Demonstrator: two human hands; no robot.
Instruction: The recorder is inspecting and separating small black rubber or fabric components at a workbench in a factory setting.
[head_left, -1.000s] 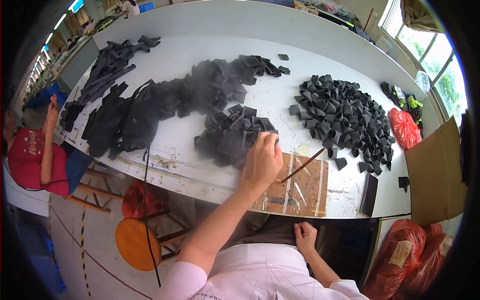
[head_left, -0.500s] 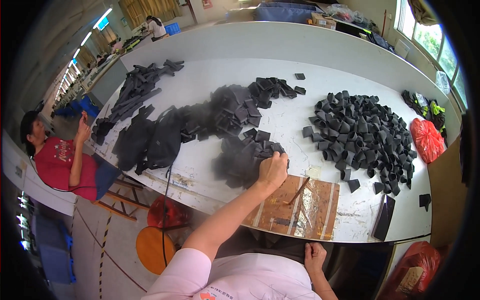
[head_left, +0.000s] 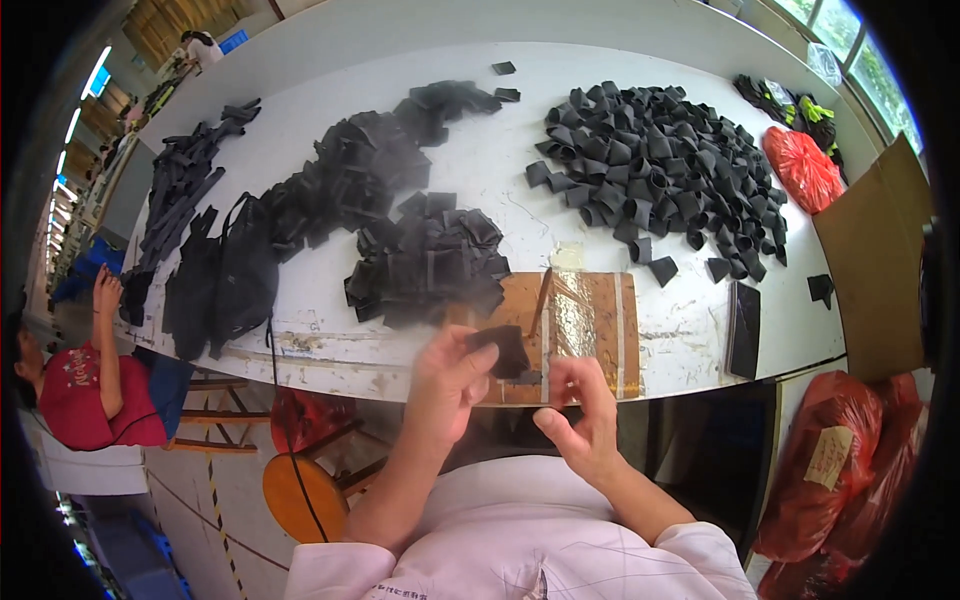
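My left hand (head_left: 445,385) is closed on a small black fabric piece (head_left: 508,347), pinched between thumb and fingers above the front edge of a brown board (head_left: 608,320). To its right my right hand (head_left: 588,425) is half curled, with thumb and forefinger apart and nothing visible between them. A thin brown stick (head_left: 541,300) stands up at a slant from the board, just beyond my hands. Beside the board, on the left, lies a heap of flat black pieces (head_left: 430,260).
To the right spreads a big pile of black rolled loops (head_left: 660,170). More black pieces (head_left: 350,175) and strips (head_left: 185,180) cover the left side. A dark flat case (head_left: 743,330) and a red bag (head_left: 803,168) lie at the right. A co-worker (head_left: 90,390) sits at far left.
My left hand has come back from the heap toward me, now holding a black fabric piece. My right hand has risen from my lap to the board's front edge. The view has shifted.
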